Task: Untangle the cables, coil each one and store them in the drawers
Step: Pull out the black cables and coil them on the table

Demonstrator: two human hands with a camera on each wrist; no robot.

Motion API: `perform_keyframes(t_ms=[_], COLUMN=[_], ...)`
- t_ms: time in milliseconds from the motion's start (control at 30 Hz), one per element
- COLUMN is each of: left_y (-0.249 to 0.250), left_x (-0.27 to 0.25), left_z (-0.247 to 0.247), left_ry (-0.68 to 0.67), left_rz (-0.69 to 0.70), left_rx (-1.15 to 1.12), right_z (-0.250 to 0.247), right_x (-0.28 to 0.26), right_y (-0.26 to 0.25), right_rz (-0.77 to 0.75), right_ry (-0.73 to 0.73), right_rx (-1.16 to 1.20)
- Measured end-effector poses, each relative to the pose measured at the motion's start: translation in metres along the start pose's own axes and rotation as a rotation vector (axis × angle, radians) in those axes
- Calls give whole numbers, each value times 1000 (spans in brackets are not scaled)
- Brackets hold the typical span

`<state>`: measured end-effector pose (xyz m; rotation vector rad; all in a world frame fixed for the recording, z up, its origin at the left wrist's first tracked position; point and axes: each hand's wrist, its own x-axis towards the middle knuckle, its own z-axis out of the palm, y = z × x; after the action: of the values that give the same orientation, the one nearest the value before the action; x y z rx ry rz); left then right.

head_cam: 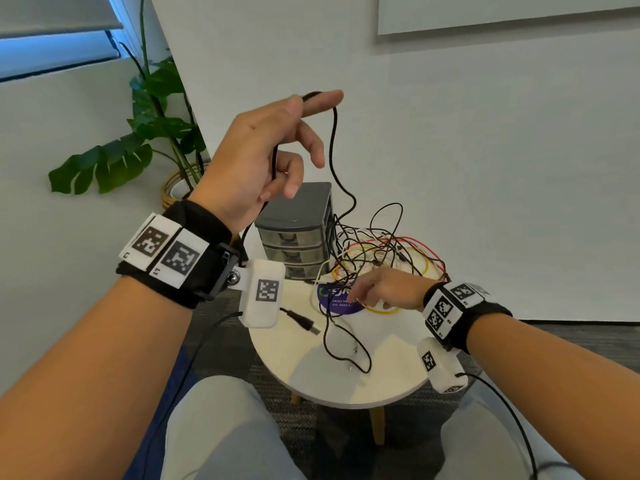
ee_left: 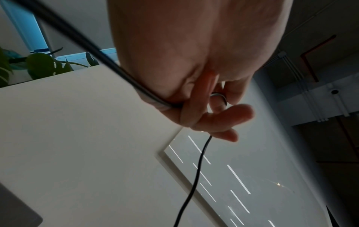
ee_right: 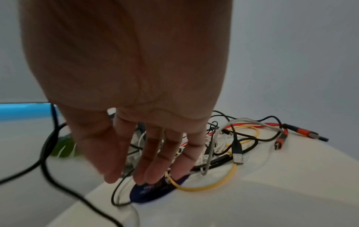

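At far left, a potted plant (head_cam: pixel 138 140) is standing against the wall. Your left hand (head_cam: pixel 263 150) is raised above the table, holding a black cable (head_cam: pixel 334 147): the cable is draping over your extended forefinger and passing down through the palm, where your curled lower fingers (ee_left: pixel 223 116) are closing round it. One run is trailing down past your wrist to a USB plug (head_cam: pixel 306 325) hanging just over the round white table (head_cam: pixel 311 368); the other is dropping into the tangle. The grey drawer unit (head_cam: pixel 294 233) is standing at the table's back edge, its three drawers looking closed, though the view is partly blocked. Just right of it, the tangle of cables (head_cam: pixel 384 251), black, white, red and yellow, is lying on the tabletop. Your right hand (head_cam: pixel 381 289) is reaching down with its fingers (ee_right: pixel 155 165) straight and slightly spread, fingertips touching a dark blue round sticker (ee_right: pixel 155 192) beside a yellow loop, gripping nothing.
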<state>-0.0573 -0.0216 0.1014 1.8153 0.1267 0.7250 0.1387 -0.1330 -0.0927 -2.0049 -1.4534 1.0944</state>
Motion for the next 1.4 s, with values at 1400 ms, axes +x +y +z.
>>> perform_keyframes(t_ms=[1400], left_y=[-36], left_x=[-11], left_z=[-6], left_ry=[-17], left_rz=[-270], left_rx=[14], right_z=[-141], right_x=[-45], right_y=[-87], right_rz=[-232], right_ry=[1044], right_rx=[313])
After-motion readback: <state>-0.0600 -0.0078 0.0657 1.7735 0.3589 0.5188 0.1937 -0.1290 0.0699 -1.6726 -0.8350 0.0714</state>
